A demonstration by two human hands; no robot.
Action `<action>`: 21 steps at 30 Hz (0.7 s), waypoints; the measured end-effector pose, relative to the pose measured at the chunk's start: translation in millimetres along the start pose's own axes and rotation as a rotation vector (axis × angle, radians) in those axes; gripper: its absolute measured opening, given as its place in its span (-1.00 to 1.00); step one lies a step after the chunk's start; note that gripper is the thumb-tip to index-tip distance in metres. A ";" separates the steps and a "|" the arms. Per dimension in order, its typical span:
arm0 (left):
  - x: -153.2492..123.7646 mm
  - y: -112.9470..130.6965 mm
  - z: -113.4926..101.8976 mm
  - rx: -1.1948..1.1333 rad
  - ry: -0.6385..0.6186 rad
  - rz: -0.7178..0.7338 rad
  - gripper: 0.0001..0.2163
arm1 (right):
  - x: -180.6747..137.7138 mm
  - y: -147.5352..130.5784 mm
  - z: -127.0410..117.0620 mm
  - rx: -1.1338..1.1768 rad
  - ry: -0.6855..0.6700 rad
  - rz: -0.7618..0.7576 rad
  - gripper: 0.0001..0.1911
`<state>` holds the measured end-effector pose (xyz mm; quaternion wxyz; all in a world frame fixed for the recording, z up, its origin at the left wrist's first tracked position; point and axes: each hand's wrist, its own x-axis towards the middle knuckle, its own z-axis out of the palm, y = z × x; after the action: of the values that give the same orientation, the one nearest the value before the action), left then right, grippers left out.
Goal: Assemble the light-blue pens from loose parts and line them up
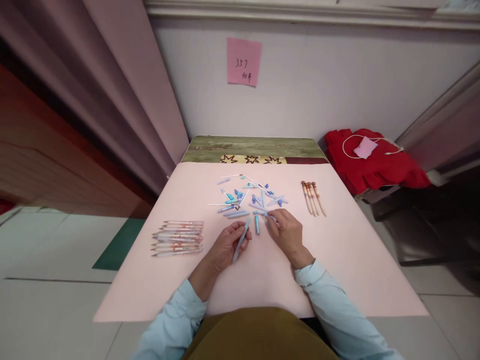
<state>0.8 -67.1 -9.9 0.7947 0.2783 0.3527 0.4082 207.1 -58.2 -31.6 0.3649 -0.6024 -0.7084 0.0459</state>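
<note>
My left hand (227, 245) is closed around a light blue pen barrel (241, 240) that points up and away from me. My right hand (287, 231) reaches into the near edge of a scattered pile of pen parts (249, 197), its fingers pinched on a small pale piece I cannot make out. A short blue cap (257, 224) lies on the pink table cover (337, 260) between the two hands. The pile holds several barrels, caps and thin refills in blue and white.
A neat row of several assembled pens (178, 238) lies at the left. Three brown wooden-looking pens (313, 197) lie at the right. A red cushion (371, 160) with a white cable sits beyond the table's right corner. A pink note (243, 61) hangs on the wall.
</note>
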 end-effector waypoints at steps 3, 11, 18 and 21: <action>0.3 1.5 0.3 -0.027 0.017 0.021 -0.75 | -2.3 4.2 -2.8 0.152 0.107 0.175 -0.78; 1.3 1.6 -1.7 -0.028 -0.010 0.030 -0.76 | 19.5 -12.9 -12.7 0.920 0.167 0.451 -0.72; -0.4 1.9 -0.7 -0.026 0.005 0.021 -0.76 | 40.6 -33.0 -3.3 1.202 0.204 0.575 -0.66; -1.1 2.5 1.1 -0.047 0.012 0.025 -0.74 | 33.7 -35.8 3.5 1.188 0.121 0.567 -0.68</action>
<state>0.1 -66.9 -7.0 0.7936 0.2616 0.3444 0.4279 175.5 -36.6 -0.5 0.6480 -0.4635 -0.3548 0.4893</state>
